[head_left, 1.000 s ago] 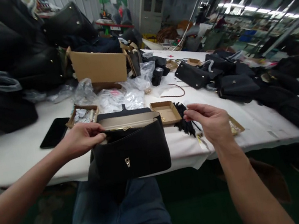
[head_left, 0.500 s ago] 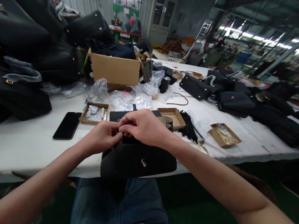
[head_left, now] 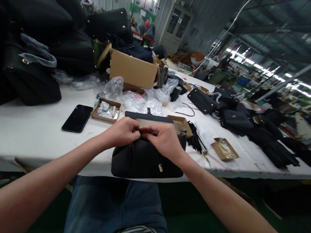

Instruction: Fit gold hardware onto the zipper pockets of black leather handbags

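Note:
A black bag lies at the front edge of the white table, its flap folded back and a small metal clasp on its front. Over the bag's top edge, my left hand is closed, thumb and fingers pinched together. My right hand meets it from the other side, its fingers also bent in a pinch. The fingertips of both hands nearly touch. Whatever lies between them is too small or too hidden to make out. A thin dark strip hangs below my left hand against the bag.
A black phone and a small parts box lie left of the bag. Clear plastic wrap and a cardboard box are behind it. Black tassels and a box of gold pieces lie right. Black bags are piled both sides.
The view has turned and tilted. My right hand has opened out slightly from its tight pinch, with the fingers now reaching toward my left hand. The dark strip now shows below my left hand.

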### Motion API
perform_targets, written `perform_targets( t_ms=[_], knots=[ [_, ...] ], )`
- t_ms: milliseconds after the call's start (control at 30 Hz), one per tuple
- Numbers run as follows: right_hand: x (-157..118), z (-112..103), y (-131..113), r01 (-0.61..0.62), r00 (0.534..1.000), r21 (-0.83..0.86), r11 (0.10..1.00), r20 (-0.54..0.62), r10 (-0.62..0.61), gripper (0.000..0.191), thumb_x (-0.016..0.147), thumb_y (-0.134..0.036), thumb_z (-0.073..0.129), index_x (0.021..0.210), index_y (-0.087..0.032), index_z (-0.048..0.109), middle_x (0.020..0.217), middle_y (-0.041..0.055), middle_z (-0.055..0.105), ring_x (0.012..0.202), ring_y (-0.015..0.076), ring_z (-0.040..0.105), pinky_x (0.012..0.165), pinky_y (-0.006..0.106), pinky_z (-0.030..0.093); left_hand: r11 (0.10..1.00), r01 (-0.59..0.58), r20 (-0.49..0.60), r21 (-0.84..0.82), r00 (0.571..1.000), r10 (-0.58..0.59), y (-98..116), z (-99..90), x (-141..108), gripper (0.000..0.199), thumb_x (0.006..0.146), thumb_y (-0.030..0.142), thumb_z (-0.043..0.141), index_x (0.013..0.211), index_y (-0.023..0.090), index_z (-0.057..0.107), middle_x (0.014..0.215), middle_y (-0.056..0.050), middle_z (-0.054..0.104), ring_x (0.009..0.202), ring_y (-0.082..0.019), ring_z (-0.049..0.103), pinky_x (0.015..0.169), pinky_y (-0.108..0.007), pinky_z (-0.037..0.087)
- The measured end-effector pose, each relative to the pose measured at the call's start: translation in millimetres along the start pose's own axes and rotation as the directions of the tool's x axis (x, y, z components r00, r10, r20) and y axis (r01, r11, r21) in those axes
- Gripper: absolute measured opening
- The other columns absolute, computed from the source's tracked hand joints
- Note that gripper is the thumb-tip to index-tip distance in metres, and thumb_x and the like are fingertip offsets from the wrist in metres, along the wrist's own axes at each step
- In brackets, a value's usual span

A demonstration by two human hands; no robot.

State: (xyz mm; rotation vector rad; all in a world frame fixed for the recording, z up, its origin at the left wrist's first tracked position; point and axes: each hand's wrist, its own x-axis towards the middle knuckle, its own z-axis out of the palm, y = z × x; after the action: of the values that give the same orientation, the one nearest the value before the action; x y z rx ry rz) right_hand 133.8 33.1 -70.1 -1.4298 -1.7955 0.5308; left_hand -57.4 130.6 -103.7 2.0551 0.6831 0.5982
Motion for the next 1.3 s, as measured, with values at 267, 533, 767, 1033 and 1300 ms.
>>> perform_targets(
  t_ms=[267,533,767,1033,1300],
  knots=[
    [-13.8,8.8,11.7,0.262,0.956,-0.141,0.955,-0.096,-0.276,0.027,0.102,-0.008,0.066,0.102,-0.024,0.088,0.104,0.0048,0.087,0.097,0.0240,0.083,0.091,0.036,0.065,0.991,0.070,0.042,-0.113,0.997,-0.065,-5.6,0.0,1.8,0.010,0.081,0.027,0.062,0.074,0.020,0.064,0.053,0.002,0.057,0.045,-0.017,0.061,0.040,-0.023,0.037],
    [-16.2,16.0,21.8,0.306,0.934,-0.167,0.937,-0.136,-0.329,0.024,0.109,-0.013,0.063,0.112,-0.023,0.084,0.108,0.0065,0.085,0.101,0.0231,0.082,0.093,0.035,0.063,0.998,0.027,0.072,-0.062,0.997,-0.023,-6.9,-4.6,2.9,0.008,0.078,0.026,0.062,0.075,0.020,0.064,0.057,0.002,0.060,0.048,-0.015,0.061,0.045,-0.023,0.035],
    [-15.3,19.8,30.0,0.306,0.930,-0.245,0.920,-0.127,-0.344,0.025,0.109,-0.013,0.060,0.112,-0.021,0.084,0.112,0.0096,0.078,0.103,0.0226,0.077,0.090,0.034,0.061,0.997,-0.035,-0.005,0.068,0.999,0.036,-2.4,-4.2,5.5,0.017,0.075,0.027,0.066,0.063,0.019,0.058,0.055,0.002,0.054,0.054,-0.012,0.049,0.052,-0.027,0.026],
    [-11.3,19.1,27.6,0.252,0.950,-0.233,0.939,-0.124,-0.286,0.024,0.108,-0.016,0.063,0.109,-0.024,0.085,0.109,0.0077,0.074,0.103,0.0213,0.074,0.091,0.033,0.060,0.997,-0.072,0.037,0.010,0.997,0.072,-15.1,-6.7,3.3,0.018,0.082,0.029,0.061,0.078,0.016,0.072,0.060,0.002,0.055,0.057,-0.013,0.048,0.054,-0.027,0.029],
    [-9.8,21.4,26.8,0.212,0.964,-0.265,0.941,-0.101,-0.246,0.023,0.113,-0.024,0.057,0.109,-0.024,0.080,0.116,0.0098,0.075,0.109,0.0227,0.074,0.096,0.035,0.060,0.994,-0.025,0.039,-0.103,0.999,0.030,-18.3,-5.6,4.0,0.022,0.083,0.029,0.062,0.084,0.013,0.076,0.061,0.002,0.055,0.056,-0.012,0.046,0.052,-0.026,0.027]
  ],
)
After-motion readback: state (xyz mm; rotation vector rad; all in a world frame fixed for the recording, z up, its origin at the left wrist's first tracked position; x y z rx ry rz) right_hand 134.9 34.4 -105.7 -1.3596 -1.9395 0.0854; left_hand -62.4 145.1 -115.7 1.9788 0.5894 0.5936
